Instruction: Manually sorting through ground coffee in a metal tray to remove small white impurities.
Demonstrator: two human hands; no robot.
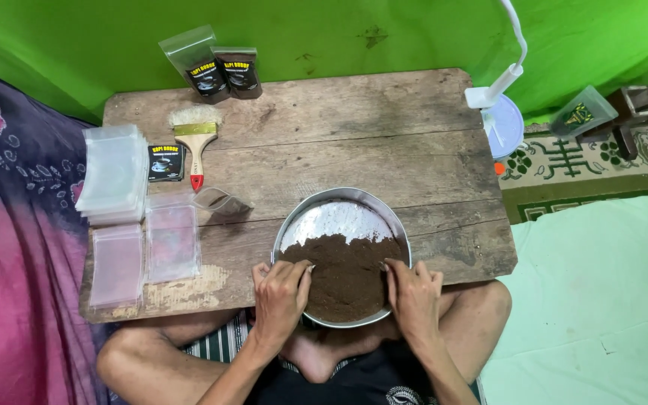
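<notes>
Head view: I see my left hand (280, 294) and right hand (412, 294) apart, each clamped on the rim of the metal pan (339, 201) at lower centre. Brown powder (346, 277) fills its near half.

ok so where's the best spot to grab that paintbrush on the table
Probably the wooden handle of the paintbrush, coming from above. It lies flat on the table, bristles toward the wall, red-tipped end toward the person, with bare wood on both sides for fingers.
</notes>
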